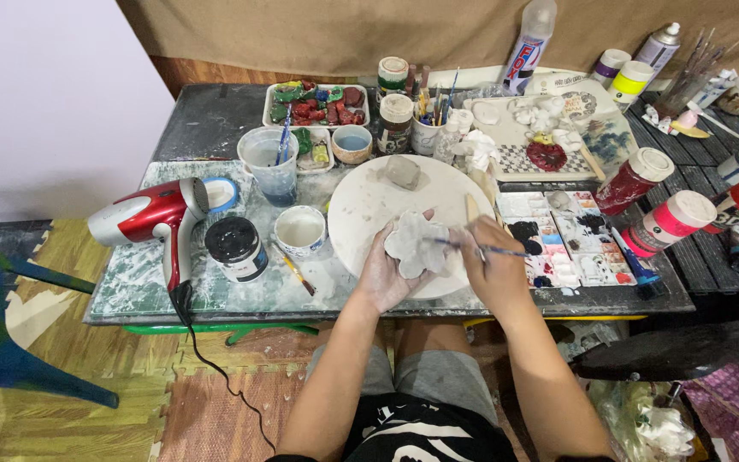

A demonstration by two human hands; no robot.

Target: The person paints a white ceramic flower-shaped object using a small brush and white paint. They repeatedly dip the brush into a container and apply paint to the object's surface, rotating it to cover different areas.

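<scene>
Left hand (384, 272): cupped under pale flower-shaped clay piece (415, 245), over round white board (404, 214). Right hand (496, 265): pinching brush (472, 248), tip on piece. Right: red jars (635, 180), white lids. Left: black jar (235, 248), red hairdryer (151, 214).

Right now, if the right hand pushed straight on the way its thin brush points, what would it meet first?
Probably the pale flower-shaped clay piece cupped in the left hand; the right hand aims its brush leftward at it, though depth is unclear.

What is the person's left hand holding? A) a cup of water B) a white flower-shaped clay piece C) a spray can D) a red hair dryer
B: the left hand cups the white flower-shaped clay piece, while the right hand holds a thin brush to it.
</scene>
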